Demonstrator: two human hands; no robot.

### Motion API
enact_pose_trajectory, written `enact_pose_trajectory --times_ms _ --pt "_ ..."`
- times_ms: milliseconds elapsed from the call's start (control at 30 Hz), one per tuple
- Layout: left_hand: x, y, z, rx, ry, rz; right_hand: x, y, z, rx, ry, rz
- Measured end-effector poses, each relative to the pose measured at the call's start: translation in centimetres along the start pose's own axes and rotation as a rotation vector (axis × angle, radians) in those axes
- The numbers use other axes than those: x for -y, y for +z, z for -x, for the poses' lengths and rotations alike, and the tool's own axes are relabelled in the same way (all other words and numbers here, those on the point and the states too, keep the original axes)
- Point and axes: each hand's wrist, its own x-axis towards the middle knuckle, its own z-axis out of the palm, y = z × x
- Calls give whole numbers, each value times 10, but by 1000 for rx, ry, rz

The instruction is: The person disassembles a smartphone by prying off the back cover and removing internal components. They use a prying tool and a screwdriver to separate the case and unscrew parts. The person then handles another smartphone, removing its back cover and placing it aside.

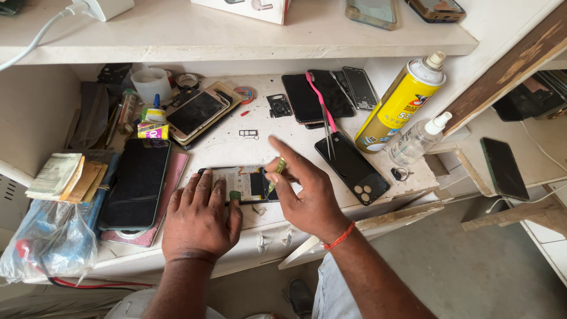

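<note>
An opened phone [245,182] with its back off lies on the white workbench [236,147] in front of me. My left hand [198,218] rests flat on the bench, fingers pressing the phone's left end. My right hand [301,189] hovers over the phone's right end, pinching a small green tool [276,172] whose tip points down into the phone's inside. A red thread circles my right wrist.
A large dark tablet [136,183] lies left of the phone on a pink case. A black phone [352,167] face down, pink-handled tweezers [322,106], a yellow spray can [398,103] and a clear spray bottle [416,142] stand right. More phones [198,112], banknotes [56,174] and a plastic bag [47,239] surround.
</note>
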Motion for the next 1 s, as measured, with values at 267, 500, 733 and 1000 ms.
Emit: enact_pose_trajectory --times_ms 267,500,733,1000 --pt "0 -1 0 -12 7 2 -6 -1 3 -36 -46 103" --pt "-1 -1 0 -21 3 20 -10 0 4 -30 -92 80" --pt "0 -2 -1 -2 5 11 -11 -4 4 20 -89 31" --pt "4 -8 -6 -39 68 98 -13 -4 7 -22 -3 -44"
